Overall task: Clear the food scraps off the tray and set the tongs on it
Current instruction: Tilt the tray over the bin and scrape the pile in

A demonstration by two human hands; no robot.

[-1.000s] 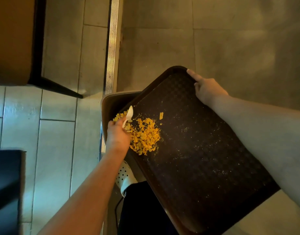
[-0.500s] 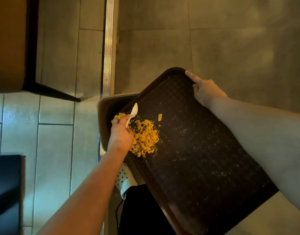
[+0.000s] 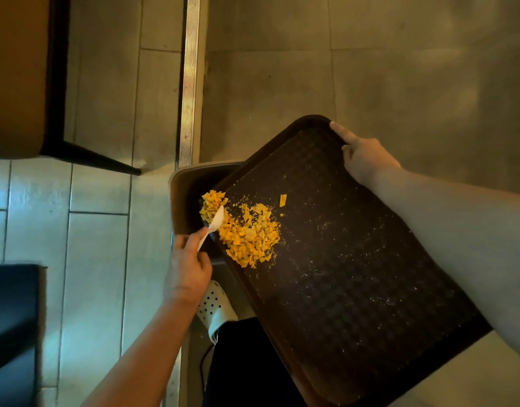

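A dark brown tray (image 3: 355, 289) is tilted, its left edge over a brown bin (image 3: 182, 198). My right hand (image 3: 366, 158) grips the tray's far rim. A heap of yellow food scraps (image 3: 248, 236) lies at the tray's left edge, and part of it hangs over the bin's opening. My left hand (image 3: 188, 268) holds a white plastic spoon (image 3: 213, 226) whose bowl touches the scraps. Fine crumbs are scattered across the tray. No tongs are in view.
A dark table leg (image 3: 91, 157) and a brown tabletop (image 3: 15, 74) stand at the upper left. A metal floor strip (image 3: 189, 77) runs up from the bin. A black object (image 3: 9, 333) sits at the lower left. My white perforated shoe (image 3: 214, 306) shows below the tray.
My left hand has pulled back toward me with the spoon, and the spoon's bowl now lies lower on the scraps. Some scraps have spread further over the tray's edge.
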